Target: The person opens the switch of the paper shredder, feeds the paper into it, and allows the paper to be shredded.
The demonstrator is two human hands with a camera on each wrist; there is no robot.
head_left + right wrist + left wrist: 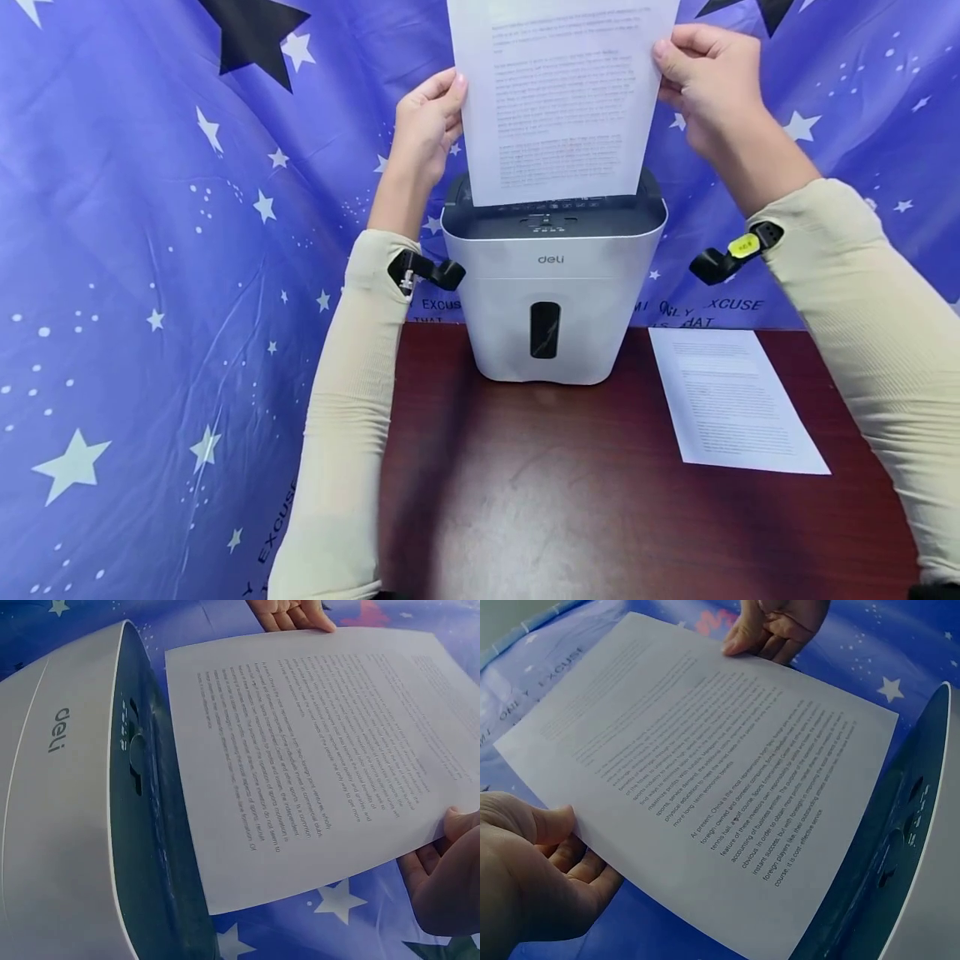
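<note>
Between my two hands a printed sheet of paper (562,100) stands upright over a white paper shredder (551,317) marked "deli". My left hand (429,125) pinches the sheet's left edge between thumb and fingers. On the opposite edge, a little higher up, my right hand (712,79) pinches it the same way. The sheet's lower edge is at the shredder's dark top (555,218); the right wrist view shows that edge (187,780) beside the recessed top. Whether any of it is inside the slot, I cannot tell.
A second printed sheet (738,400) lies on the dark red-brown table (555,500), right of the shredder. Blue cloth with stars (150,250) hangs behind and along the left side. Each sleeve carries a black wrist camera mount (427,271).
</note>
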